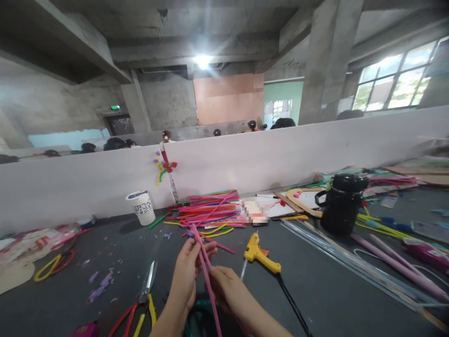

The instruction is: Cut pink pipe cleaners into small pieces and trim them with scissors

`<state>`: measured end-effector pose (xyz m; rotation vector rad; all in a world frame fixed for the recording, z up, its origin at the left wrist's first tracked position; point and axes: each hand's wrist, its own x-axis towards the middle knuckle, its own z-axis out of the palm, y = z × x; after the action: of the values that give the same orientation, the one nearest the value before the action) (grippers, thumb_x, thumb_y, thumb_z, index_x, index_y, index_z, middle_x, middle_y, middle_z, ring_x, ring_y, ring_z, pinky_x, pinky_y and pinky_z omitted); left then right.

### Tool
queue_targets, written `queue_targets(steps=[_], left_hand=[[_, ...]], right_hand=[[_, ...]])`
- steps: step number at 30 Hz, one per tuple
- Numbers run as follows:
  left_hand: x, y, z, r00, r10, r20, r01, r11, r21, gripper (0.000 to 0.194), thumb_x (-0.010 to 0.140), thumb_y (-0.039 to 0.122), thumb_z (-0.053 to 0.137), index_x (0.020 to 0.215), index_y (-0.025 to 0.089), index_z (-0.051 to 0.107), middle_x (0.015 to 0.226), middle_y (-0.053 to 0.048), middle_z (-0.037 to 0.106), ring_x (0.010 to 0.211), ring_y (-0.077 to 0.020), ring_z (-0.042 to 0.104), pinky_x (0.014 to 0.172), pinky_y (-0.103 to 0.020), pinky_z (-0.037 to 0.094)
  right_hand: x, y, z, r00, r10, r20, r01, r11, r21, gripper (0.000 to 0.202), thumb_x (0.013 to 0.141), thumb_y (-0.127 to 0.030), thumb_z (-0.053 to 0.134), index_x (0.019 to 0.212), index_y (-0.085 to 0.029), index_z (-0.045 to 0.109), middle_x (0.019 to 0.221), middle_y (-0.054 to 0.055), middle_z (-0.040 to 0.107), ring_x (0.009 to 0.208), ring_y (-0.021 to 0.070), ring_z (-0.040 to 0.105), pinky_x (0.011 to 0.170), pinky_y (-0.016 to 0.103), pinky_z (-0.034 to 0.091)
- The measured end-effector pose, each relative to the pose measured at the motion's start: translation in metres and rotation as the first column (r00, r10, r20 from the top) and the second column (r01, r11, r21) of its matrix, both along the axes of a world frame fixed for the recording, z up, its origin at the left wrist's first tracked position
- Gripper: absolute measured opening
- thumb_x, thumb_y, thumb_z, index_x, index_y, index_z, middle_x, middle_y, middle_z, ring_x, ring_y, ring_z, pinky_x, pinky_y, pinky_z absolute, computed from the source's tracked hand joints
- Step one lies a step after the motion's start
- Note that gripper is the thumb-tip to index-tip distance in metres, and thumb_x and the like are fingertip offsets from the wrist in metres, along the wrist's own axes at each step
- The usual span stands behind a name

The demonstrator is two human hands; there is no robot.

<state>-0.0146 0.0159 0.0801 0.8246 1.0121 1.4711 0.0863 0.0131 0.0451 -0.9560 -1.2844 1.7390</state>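
Several long pink fuzzy stems (206, 276) run between my hands, from just above my fingers down past the bottom edge. My left hand (188, 264) pinches them near their upper end. Lower and to the right, my right hand (224, 285) is closed around the stems, its fingertips partly hidden. A pile of pink, red and orange stems (210, 210) lies beyond my hands. The yellow glue gun (261, 255) rests on the dark table to the right. Scissors with red and yellow handles (143, 299) lie open to the left.
A white cup (141, 208) stands back left, below a pale partition (224, 164). At the right are a black lidded mug (342, 206) and clear rods (336, 257). Another pair of scissors (54, 267) and purple scraps (101, 285) lie on the left.
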Motion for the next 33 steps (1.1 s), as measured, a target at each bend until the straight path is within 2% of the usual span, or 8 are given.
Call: queue_targets(steps=[5,8,12,15,19,23,29,33], left_hand=[[0.009,0.003,-0.004,0.991,0.103,0.083,-0.106,0.994,0.029,0.021,0.067,0.026,0.058,0.085,0.015,0.053,0.074,-0.005,0.068,0.07,-0.018,0.064,0.069,-0.029,0.047],[0.01,0.006,-0.007,0.984,0.154,0.094,-0.16,0.985,0.061,0.017,0.068,0.024,0.057,0.082,0.015,0.053,0.065,-0.001,0.064,0.065,-0.0154,0.064,0.064,-0.025,0.047],[0.007,0.007,-0.012,0.982,0.183,0.052,-0.186,0.98,0.069,0.015,0.069,0.027,0.056,0.079,0.017,0.051,0.052,0.008,0.05,0.049,-0.01,0.059,0.051,-0.02,0.046],[0.003,0.002,-0.012,0.994,0.107,-0.011,-0.106,0.994,0.028,0.019,0.07,0.029,0.055,0.083,0.017,0.051,0.05,0.009,0.044,0.044,-0.0076,0.054,0.046,-0.018,0.043],[0.001,-0.007,-0.012,0.987,-0.082,-0.14,0.075,0.996,-0.053,0.023,0.073,0.033,0.051,0.087,0.016,0.051,0.05,0.008,0.043,0.042,-0.0088,0.052,0.041,-0.02,0.044],[0.003,-0.014,-0.016,0.952,-0.194,-0.236,0.18,0.98,-0.083,0.026,0.073,0.035,0.05,0.09,0.016,0.05,0.052,0.007,0.043,0.041,-0.0109,0.052,0.032,-0.02,0.042],[0.001,-0.018,-0.018,0.93,-0.207,-0.303,0.195,0.978,-0.07,0.026,0.073,0.037,0.05,0.087,0.015,0.051,0.053,0.005,0.047,0.042,-0.0115,0.054,0.031,-0.019,0.041],[-0.004,-0.019,-0.019,0.92,-0.231,-0.316,0.208,0.972,-0.105,0.027,0.073,0.039,0.051,0.086,0.014,0.053,0.055,0.004,0.05,0.039,-0.0078,0.051,0.028,-0.014,0.033]], right_hand=[[-0.007,-0.001,-0.01,0.999,0.009,0.05,-0.009,1.0,-0.005,0.039,0.076,-0.047,0.031,0.054,-0.018,0.045,0.035,-0.005,0.042,0.024,0.0064,0.03,0.026,0.018,0.018],[-0.01,-0.004,-0.012,0.995,0.035,0.092,-0.038,0.999,0.032,0.044,0.077,-0.046,0.028,0.051,-0.017,0.047,0.034,-0.004,0.043,0.024,0.0069,0.031,0.027,0.019,0.02],[-0.005,0.0,-0.009,0.987,-0.039,0.158,0.013,0.986,0.165,0.045,0.074,-0.046,0.042,0.041,-0.016,0.045,0.033,-0.004,0.039,0.029,0.0068,0.034,0.033,0.02,0.023],[0.006,0.01,-0.001,0.973,-0.172,0.154,0.127,0.956,0.266,0.037,0.073,-0.041,0.047,0.046,-0.016,0.047,0.036,-0.005,0.039,0.035,0.0066,0.035,0.038,0.02,0.025],[0.017,0.023,0.011,0.96,-0.261,0.102,0.221,0.929,0.297,0.02,0.07,-0.034,0.052,0.06,-0.017,0.05,0.045,-0.007,0.041,0.037,0.0058,0.035,0.036,0.018,0.025],[0.017,0.027,0.017,0.969,-0.244,0.044,0.224,0.938,0.265,0.014,0.066,-0.031,0.055,0.069,-0.017,0.053,0.052,-0.006,0.046,0.041,0.0064,0.038,0.034,0.017,0.028],[0.015,0.024,0.016,0.981,-0.191,-0.02,0.191,0.96,0.203,0.016,0.062,-0.031,0.058,0.065,-0.015,0.055,0.049,-0.007,0.044,0.039,0.0049,0.034,0.034,0.017,0.028],[0.015,0.023,0.016,0.983,-0.174,-0.061,0.182,0.967,0.18,0.017,0.063,-0.031,0.058,0.063,-0.015,0.055,0.05,-0.006,0.045,0.039,0.0046,0.034,0.035,0.017,0.028]])
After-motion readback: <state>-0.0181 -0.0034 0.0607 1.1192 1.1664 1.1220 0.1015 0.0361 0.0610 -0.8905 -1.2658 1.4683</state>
